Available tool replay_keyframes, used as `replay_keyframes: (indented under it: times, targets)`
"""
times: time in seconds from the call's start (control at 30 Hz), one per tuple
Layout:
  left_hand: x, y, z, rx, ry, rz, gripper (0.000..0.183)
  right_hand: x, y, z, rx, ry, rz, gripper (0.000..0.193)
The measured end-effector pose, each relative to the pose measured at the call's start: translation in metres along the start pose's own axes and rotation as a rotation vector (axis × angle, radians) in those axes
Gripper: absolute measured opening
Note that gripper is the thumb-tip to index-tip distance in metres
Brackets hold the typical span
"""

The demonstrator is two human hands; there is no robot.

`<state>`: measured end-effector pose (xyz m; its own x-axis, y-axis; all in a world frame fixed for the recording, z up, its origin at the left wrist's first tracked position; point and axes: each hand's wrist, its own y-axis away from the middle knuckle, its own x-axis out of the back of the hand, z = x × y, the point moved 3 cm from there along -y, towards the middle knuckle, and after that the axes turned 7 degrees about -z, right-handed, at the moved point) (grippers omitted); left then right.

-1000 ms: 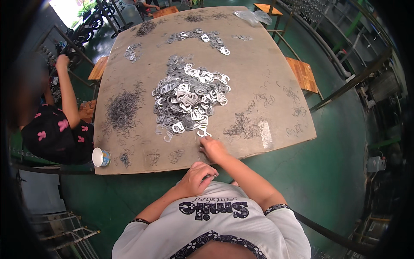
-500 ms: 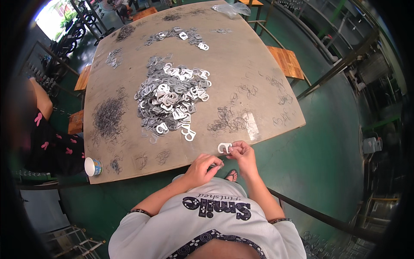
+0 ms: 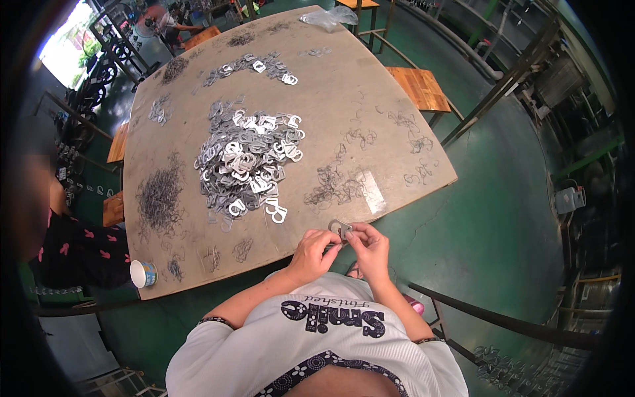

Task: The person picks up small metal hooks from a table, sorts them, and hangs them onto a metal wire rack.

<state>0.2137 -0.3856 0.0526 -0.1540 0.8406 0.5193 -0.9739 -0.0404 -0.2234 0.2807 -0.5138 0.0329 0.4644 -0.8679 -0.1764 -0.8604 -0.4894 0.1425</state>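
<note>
Between the thumb and fingers of my right hand (image 3: pixel 370 253) is a flat grey metal hook (image 3: pixel 338 227), held just off the table's near edge. My left hand (image 3: pixel 311 255) is closed in a pinch right beside it, its fingertips meeting the hook's lower side; whatever small thing those fingertips hold is too small to make out. Beyond my hands a large heap of similar metal hooks (image 3: pixel 248 159) lies on the brown table (image 3: pixel 324 99), some bright, some dull grey. Thin bent wire pieces (image 3: pixel 327 186) are scattered on the tabletop ahead of my hands.
A dense pile of dark wires (image 3: pixel 160 202) lies at the left, and smaller hooks (image 3: pixel 258 66) are spread farther back. A paper cup (image 3: pixel 143 273) stands at the near left corner. Wooden stools (image 3: pixel 418 89) flank the table. At the left sits a person in dark patterned clothing (image 3: pixel 83 248).
My left hand has come up to the hook in my right hand, and the hook has turned from bright to grey. The view has shifted slightly, so the table appears farther left.
</note>
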Motion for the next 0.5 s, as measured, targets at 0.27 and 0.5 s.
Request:
replay_keyframes:
  times: [0.27,0.5]
  targets:
    - [-0.004,-0.004,-0.021,-0.052,-0.043,-0.176,0.008,0.005,0.015,0.000,0.147,0.270,0.116,0.011]
    - [0.001,-0.040,-0.073,0.036,-0.425,-0.082,0.006,0.014,0.019,-0.008,0.205,0.374,0.196,0.009]
